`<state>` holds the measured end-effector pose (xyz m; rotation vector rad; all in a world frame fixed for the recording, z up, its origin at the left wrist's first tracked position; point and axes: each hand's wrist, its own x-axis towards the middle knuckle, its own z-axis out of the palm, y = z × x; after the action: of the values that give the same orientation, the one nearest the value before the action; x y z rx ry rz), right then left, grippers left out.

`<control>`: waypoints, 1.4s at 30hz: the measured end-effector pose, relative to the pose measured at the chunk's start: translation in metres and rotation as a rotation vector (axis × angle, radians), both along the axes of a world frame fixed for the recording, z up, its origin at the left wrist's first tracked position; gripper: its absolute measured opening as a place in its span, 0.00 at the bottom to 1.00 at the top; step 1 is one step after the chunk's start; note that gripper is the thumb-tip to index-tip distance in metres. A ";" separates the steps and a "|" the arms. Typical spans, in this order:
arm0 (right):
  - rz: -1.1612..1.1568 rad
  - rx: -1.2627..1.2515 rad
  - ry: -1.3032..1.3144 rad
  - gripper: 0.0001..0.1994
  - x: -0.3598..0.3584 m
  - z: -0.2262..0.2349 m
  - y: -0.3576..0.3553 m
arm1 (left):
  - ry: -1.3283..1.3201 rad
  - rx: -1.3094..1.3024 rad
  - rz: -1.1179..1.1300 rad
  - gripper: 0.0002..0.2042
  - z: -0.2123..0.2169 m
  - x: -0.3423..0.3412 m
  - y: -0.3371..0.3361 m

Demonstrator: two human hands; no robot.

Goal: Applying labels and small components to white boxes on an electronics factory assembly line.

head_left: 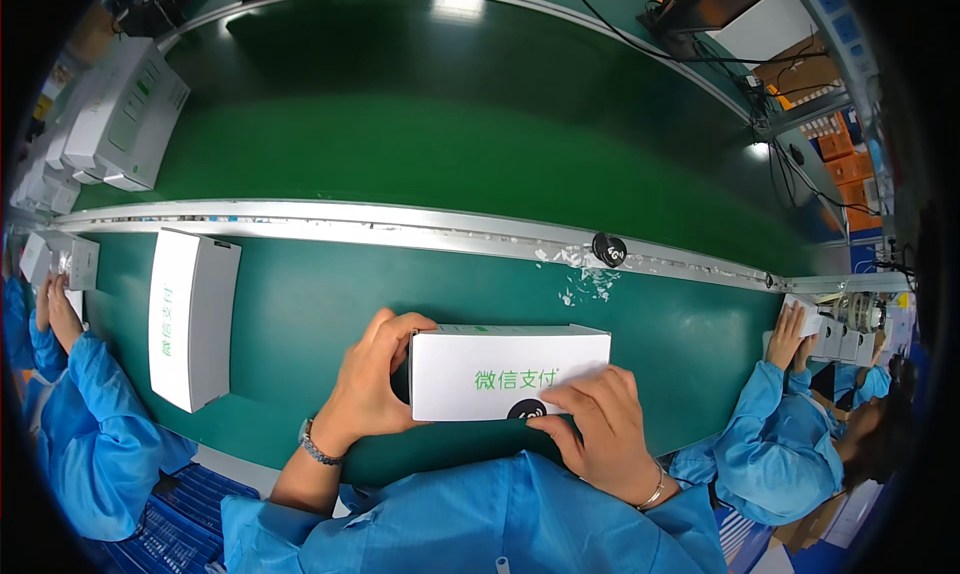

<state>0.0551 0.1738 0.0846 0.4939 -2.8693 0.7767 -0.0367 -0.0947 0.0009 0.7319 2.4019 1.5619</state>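
Note:
In front of me is a long white carton with green printing on its broad face. My left hand grips its left end, thumb below and fingers behind the upper edge. A round black sticker with white marks lies at the lower edge of that face. My right hand has thumb and forefinger pinched at the sticker's right side, against the carton. Whether the sticker is fully stuck down cannot be made out.
Another white carton stands to the left on the green worktop. Beyond a metal rail runs a green belt, with stacked cartons at far left. A black sticker roll sits by white scraps. Co-workers flank me.

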 end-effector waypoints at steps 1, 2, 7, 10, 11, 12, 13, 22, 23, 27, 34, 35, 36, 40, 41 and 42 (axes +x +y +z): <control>-0.001 -0.013 -0.008 0.16 0.001 -0.001 -0.001 | 0.006 0.008 0.001 0.42 -0.002 0.000 0.002; -0.008 -0.024 -0.013 0.15 0.003 -0.001 -0.002 | 0.015 0.017 -0.004 0.42 -0.002 -0.001 0.003; -0.040 -0.028 -0.039 0.12 0.002 0.000 -0.012 | 0.029 0.019 0.010 0.41 -0.005 -0.001 0.004; -0.034 -0.031 -0.041 0.09 0.001 -0.004 -0.013 | 0.027 0.011 0.021 0.40 -0.005 -0.001 0.002; -0.039 -0.026 -0.042 0.09 0.002 -0.005 -0.015 | 0.028 0.000 0.022 0.40 -0.002 -0.001 0.001; -0.051 -0.016 -0.041 0.09 0.003 -0.005 -0.016 | 0.030 -0.005 0.015 0.40 -0.001 -0.002 0.002; -0.078 -0.037 -0.047 0.09 0.004 -0.004 -0.018 | 0.030 0.004 0.011 0.40 -0.002 -0.003 0.002; -0.089 -0.073 -0.122 0.16 0.006 -0.001 -0.018 | 0.026 0.019 0.019 0.40 -0.004 -0.001 0.002; -0.104 -0.074 -0.140 0.16 0.006 0.001 -0.019 | 0.026 0.025 0.020 0.40 -0.004 -0.001 0.003; -0.107 -0.054 -0.167 0.16 0.005 0.004 -0.020 | 0.038 0.030 0.021 0.40 -0.005 -0.001 0.003; -0.067 -0.052 -0.145 0.12 0.000 0.004 -0.019 | 0.052 0.013 0.019 0.40 -0.008 0.000 0.003; -0.055 -0.047 -0.180 0.13 0.000 0.006 -0.018 | 0.053 0.012 0.017 0.40 -0.008 -0.001 0.003; -0.039 -0.044 -0.211 0.14 -0.001 0.008 -0.016 | 0.056 0.009 0.019 0.40 -0.008 -0.001 0.003; 0.031 -0.040 -0.177 0.09 -0.006 0.006 -0.013 | 0.043 0.015 0.029 0.41 -0.005 0.000 0.003; 0.029 -0.065 -0.163 0.09 -0.006 0.006 -0.012 | 0.034 0.016 0.024 0.41 -0.005 -0.001 0.003; 0.030 -0.094 -0.149 0.09 -0.006 0.005 -0.012 | 0.024 0.013 0.022 0.41 -0.004 -0.001 0.002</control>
<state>0.0489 0.1618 0.0900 0.4884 -2.9484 0.9887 -0.0378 -0.0927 -0.0031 0.7329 2.4270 1.5882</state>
